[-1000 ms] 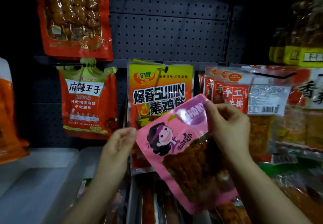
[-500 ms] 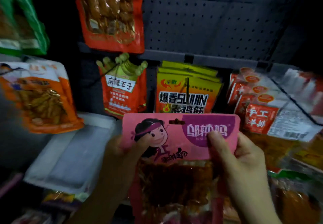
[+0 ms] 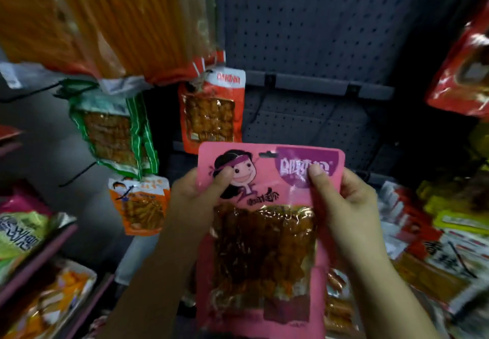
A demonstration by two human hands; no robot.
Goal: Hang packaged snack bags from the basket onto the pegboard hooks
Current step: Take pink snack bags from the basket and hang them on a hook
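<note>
A pink snack bag [image 3: 267,222] with a cartoon face, a purple label and a clear window of brown snack is held upright in front of me. My left hand [image 3: 198,195] pinches its top left corner, thumb on the face. My right hand [image 3: 344,201] pinches its top right, thumb on the purple label. The hang slot at the bag's top edge is free. Behind the bag stands the dark grey pegboard [image 3: 317,34], with a bare stretch and thin black hooks [image 3: 260,105] above the bag. The basket is not in sight.
An orange-red bag [image 3: 211,111] hangs just above left of the pink one. A green-edged bag [image 3: 113,132] and an orange bag [image 3: 140,203] hang further left, large orange packs [image 3: 105,18] above them. Red and yellow packs [image 3: 449,227] crowd the right side.
The view has swung up and to the left along the pegboard. Both hands have kept their hold and raised the pink bag, which now faces a bare board section.
</note>
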